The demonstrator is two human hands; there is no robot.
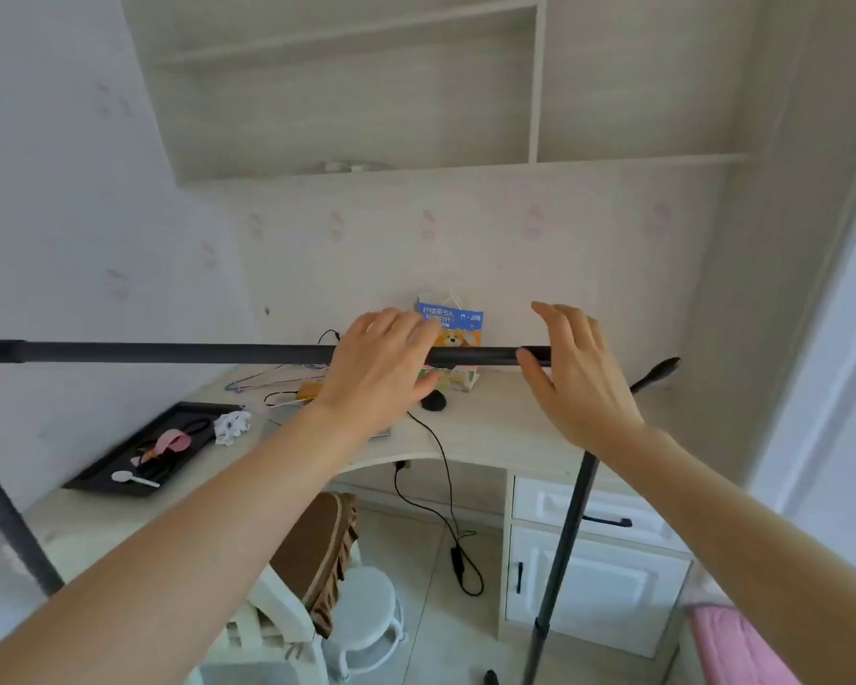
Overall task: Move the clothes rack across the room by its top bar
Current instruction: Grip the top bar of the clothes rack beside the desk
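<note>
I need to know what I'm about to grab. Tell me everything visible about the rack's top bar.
The top bar is a thin, matte black tube, apparently metal, running level across the view above the desk, with a sleeve joint near its left end. Black uprights drop from both ends. The left hand lies over it, fingers open; the right hand hooks its thumb under it.

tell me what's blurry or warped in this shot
Head view: wide-angle lens bows the shelf and wall edges; the black tray and lower left corner smear with motion blur; the left hand, right hand and top bar are only slightly soft; light is even, without glare.
</note>
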